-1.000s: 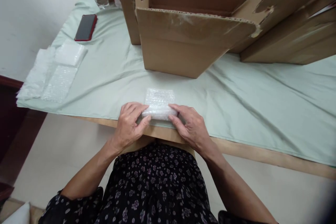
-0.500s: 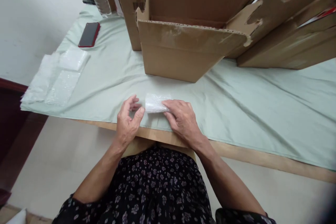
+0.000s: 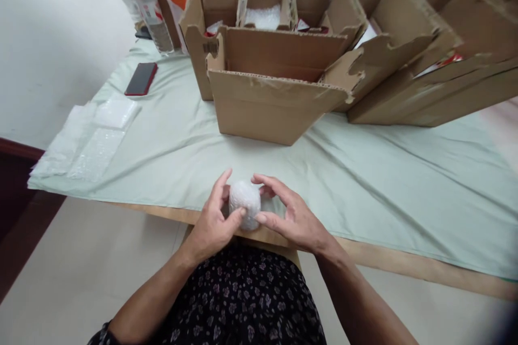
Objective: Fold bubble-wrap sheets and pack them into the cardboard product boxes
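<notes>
A small bundle of bubble wrap (image 3: 245, 199) stands at the table's front edge, its rounded top toward the camera. My left hand (image 3: 218, 215) curves round its left side, with the thumb pressed on its front. On the right, my right hand (image 3: 289, 210) has its fingers and thumb spread, the thumb tip at the bundle's side. What is inside the wrap cannot be made out.
Cardboard boxes (image 3: 267, 110) stand across the back of the cloth-covered table (image 3: 170, 156). Flat bubble wrap sheets (image 3: 97, 151) and a phone (image 3: 141, 78) lie on the left. Bottles (image 3: 151, 11) stand behind the phone.
The wrapped bundle lay on its side and now stands upright, nearer the table edge. My left hand has come onto it; my right hand has loosened. The view has tilted up.
</notes>
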`<state>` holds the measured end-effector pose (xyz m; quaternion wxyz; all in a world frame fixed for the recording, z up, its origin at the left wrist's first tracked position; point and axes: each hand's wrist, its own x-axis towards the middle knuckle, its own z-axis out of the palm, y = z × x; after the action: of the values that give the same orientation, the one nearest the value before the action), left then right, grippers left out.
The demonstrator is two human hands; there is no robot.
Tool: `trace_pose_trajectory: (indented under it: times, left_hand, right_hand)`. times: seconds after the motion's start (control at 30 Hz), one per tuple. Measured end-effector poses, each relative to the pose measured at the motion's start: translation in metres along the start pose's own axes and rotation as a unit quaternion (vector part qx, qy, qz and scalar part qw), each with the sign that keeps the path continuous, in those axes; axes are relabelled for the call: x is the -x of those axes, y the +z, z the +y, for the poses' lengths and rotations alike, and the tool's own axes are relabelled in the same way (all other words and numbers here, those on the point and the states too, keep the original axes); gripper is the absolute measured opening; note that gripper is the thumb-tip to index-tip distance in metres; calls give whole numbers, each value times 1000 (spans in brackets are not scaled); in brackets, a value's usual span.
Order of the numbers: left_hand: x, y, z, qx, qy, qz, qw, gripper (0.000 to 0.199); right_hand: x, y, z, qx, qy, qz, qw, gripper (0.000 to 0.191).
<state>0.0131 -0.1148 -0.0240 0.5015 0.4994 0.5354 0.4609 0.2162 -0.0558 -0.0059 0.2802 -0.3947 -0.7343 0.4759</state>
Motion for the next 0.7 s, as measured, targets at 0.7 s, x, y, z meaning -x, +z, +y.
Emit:
trace_pose_trajectory:
  times: [0.7]
  left_hand:
    - [-150,-15,106,-421,406,119,802,62]
  right_hand:
    - [16,-114,-53,59,-73,181,979,9]
